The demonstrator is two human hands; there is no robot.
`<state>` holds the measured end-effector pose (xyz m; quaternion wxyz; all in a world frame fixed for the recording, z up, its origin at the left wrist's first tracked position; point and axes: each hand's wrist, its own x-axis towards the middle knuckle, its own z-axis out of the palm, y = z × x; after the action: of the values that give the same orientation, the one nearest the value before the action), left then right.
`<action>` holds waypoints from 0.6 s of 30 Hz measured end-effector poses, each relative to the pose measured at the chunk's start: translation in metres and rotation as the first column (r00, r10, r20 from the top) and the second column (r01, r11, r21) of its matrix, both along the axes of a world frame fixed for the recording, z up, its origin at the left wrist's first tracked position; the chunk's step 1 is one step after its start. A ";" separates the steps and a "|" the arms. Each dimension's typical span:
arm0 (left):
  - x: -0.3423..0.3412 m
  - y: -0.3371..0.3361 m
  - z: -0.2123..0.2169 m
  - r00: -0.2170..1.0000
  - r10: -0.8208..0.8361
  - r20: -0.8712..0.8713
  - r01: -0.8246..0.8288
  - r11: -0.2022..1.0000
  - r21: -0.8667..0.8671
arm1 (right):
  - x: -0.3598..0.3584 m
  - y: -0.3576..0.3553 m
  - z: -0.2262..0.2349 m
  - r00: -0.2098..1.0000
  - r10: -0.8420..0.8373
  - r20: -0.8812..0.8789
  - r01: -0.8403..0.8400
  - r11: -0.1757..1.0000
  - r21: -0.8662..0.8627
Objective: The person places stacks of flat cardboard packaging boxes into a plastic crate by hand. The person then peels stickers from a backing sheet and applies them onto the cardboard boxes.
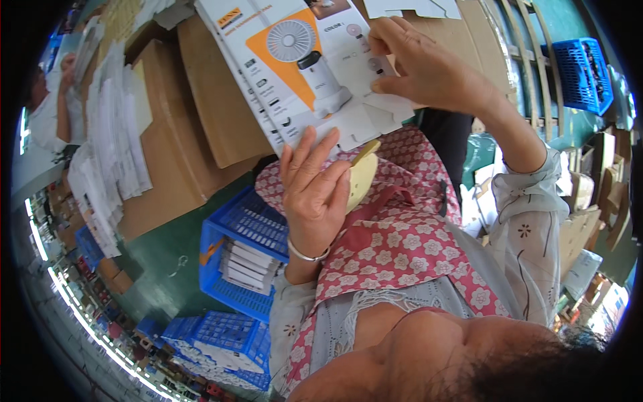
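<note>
A white flat printed fan carton, with an orange panel and a picture of a small fan, lies tilted over the cardboard in front of me. My left hand has its longer fingertips against the carton's near edge. A pale yellow curved piece with small dark dots sits by its thumb side, seemingly held there; its kind cannot be made out. My right hand is closed at the carton's right edge, fingers curled and thumb pressed on a white flap.
Stacked white flat cartons lie on a big brown cardboard box at left. Below are a blue crate holding white boxes and more blue crates. Another blue basket stands far right. At far left, another person's arm shows.
</note>
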<state>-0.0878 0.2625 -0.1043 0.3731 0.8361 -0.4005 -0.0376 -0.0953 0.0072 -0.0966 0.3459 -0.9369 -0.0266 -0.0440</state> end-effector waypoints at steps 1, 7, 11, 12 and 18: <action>0.001 0.000 -0.004 1.000 0.000 0.006 0.000 1.000 -0.007 | 0.003 -0.004 -0.001 0.984 -0.009 -0.180 0.031 0.992 0.121; 0.006 -0.002 -0.006 0.999 -0.042 0.008 0.043 0.997 -0.064 | -0.015 -0.001 -0.040 0.982 -0.097 -0.161 0.182 0.711 0.679; 0.010 0.000 0.001 0.994 -0.099 -0.047 0.087 0.977 -0.196 | -0.015 0.016 -0.043 0.950 -0.314 -0.001 0.282 0.851 0.443; 0.009 0.003 0.004 0.992 -0.098 -0.081 0.078 0.973 -0.215 | -0.016 0.018 -0.049 0.946 -0.322 -0.028 0.280 0.772 0.571; -0.001 0.018 0.020 0.954 -0.119 -0.274 0.008 0.927 -0.375 | -0.017 0.011 -0.033 0.898 -0.438 0.054 0.267 0.636 0.724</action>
<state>-0.0888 0.2805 -0.0840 0.5773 0.7224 -0.3682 -0.0967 -0.1124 0.0178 -0.1295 0.6537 -0.7099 0.1377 -0.2231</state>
